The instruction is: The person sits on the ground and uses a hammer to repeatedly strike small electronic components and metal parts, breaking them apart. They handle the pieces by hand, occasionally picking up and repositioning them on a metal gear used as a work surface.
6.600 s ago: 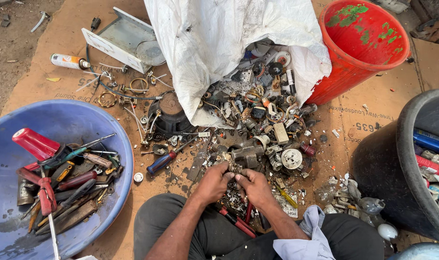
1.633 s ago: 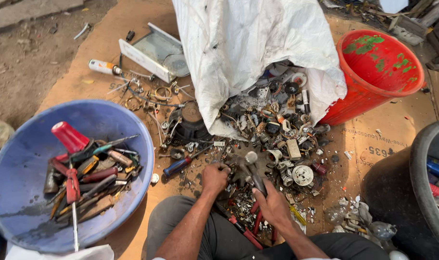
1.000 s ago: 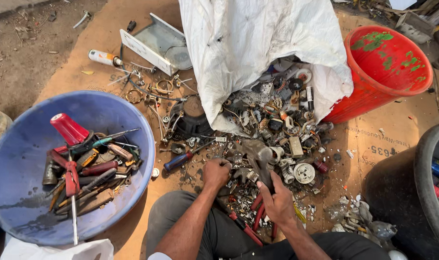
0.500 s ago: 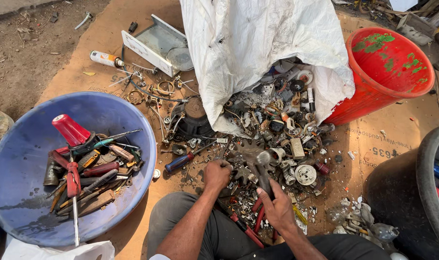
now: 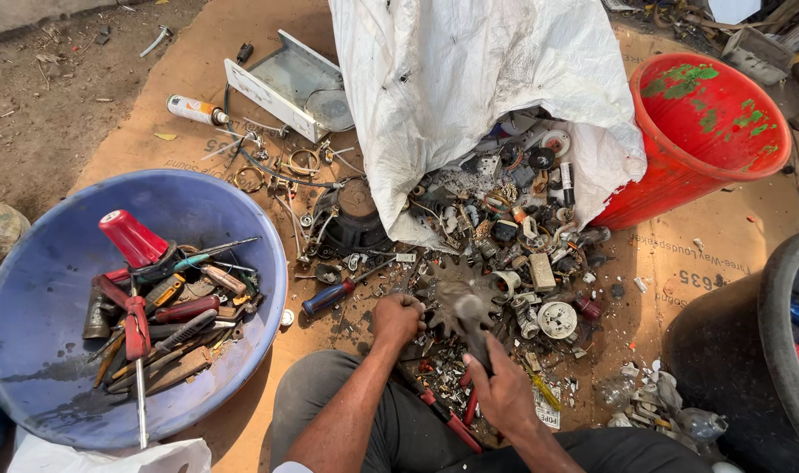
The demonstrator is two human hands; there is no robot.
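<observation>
Scrap metal spills from a white sack onto brown cardboard laid on the ground. Right hand grips a dark toothed gear on a shaft, fingers wrapped around the shaft's lower end and the gear held just above the pile's near edge. Left hand rests fisted on the scrap just left of the gear, fingers curled under; whether they enclose anything cannot be told. A blue-handled screwdriver lies on the cardboard close to the left hand. Red-handled pliers lie between the forearms, near the person's knees. To the left stands a blue plastic basin holding screwdrivers, pliers and a red cone-shaped piece. A red bucket lies tipped on its side beside the sack on the right. A black tub stands at the right edge. Behind the pile lie a grey metal tray and a small spray can.
</observation>
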